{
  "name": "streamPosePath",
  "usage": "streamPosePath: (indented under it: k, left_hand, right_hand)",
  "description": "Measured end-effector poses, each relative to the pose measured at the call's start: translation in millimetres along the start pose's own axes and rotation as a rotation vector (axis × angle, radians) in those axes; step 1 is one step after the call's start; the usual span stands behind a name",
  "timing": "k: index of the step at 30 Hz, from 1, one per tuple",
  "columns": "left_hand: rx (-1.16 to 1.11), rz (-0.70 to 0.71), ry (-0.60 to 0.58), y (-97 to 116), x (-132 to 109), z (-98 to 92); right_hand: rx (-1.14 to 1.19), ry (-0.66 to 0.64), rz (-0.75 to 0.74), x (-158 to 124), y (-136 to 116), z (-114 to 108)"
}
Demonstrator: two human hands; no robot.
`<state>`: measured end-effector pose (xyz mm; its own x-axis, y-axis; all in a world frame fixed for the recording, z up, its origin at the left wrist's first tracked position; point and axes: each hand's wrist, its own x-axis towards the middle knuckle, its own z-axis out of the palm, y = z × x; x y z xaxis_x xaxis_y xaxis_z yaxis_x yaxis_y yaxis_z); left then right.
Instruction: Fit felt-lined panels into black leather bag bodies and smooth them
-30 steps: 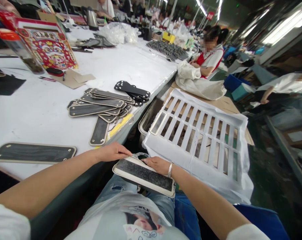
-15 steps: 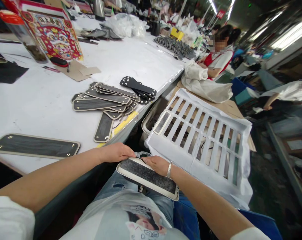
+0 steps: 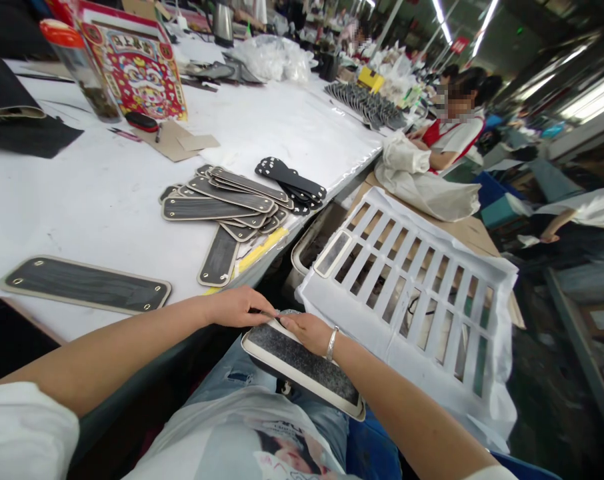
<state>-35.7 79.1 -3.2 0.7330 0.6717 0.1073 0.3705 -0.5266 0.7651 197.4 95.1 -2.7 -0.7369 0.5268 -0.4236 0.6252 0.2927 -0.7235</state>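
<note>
Over my lap lies a long box-shaped piece [image 3: 307, 365], dark grey and speckled on its upper face, with cream edging all round. A small metal fitting hangs below its near edge. At its far left corner my left hand [image 3: 245, 308] has the fingers pinched on the edge. My right hand [image 3: 308, 332] grips the far edge close by, thumb towards the left fingertips. Both hands' tips nearly meet, and what lies between them is too small to make out. On the table, left of my forearm, rests a flat dark panel [image 3: 87, 283] with pale edging and eyelets.
Beyond my left hand, similar panels [image 3: 217, 207] lie in a pile beside black straps [image 3: 292, 183]. To the right stands a white slatted rack [image 3: 402, 337] with one panel [image 3: 333, 255] on it. A jar [image 3: 89, 87] and a red box [image 3: 142, 73] stand behind. A co-worker [image 3: 457, 127] sits at the table.
The view has shifted slightly, so the table things appear farther right. My fingertips have drawn closer together at the edge, and the grey loop seen between them earlier is mostly covered.
</note>
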Motion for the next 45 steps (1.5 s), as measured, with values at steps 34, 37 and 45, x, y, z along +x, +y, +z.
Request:
streamPosePath:
  k: [34,37,45]
  left_hand:
    - [0.374,0.145,0.100,74,28,56.0]
    - [0.324,0.215,0.070,100,41,95.7]
    - [0.370,0.152,0.137,114,59,143.7]
  right_hand:
    - [-0.008,0.452,0.149,-143,46,-5]
    - [-0.076,0.782,0.074,-175,38,25]
    - [-0.291,1.169,-0.002,-189,37,108]
